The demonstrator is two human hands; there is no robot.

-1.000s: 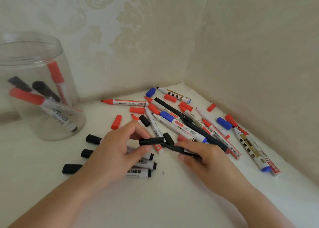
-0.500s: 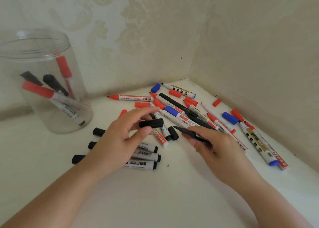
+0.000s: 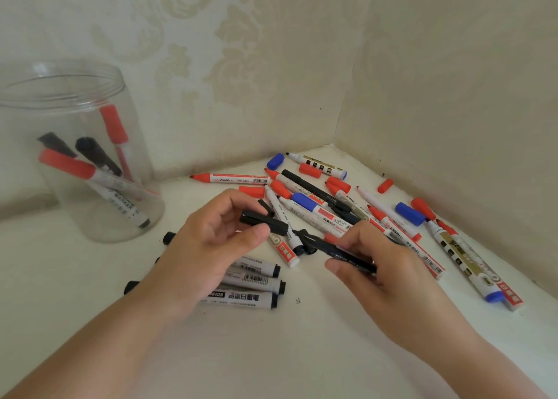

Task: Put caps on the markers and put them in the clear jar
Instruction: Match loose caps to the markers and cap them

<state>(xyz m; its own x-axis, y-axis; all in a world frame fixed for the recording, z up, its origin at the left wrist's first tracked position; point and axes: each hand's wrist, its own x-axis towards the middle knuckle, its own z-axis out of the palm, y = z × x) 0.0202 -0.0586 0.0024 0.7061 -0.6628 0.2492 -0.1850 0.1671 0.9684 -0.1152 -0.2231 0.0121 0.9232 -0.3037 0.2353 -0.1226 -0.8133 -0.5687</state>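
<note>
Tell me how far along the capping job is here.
Early. Done: four capped markers stand in the clear jar. In hand: left hand pinches a black cap; right hand holds the uncapped black marker. Left: the scattered pile of markers and loose caps.

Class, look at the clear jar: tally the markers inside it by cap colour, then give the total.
Red-capped markers: 2
Black-capped markers: 2
Total in the jar: 4
</note>
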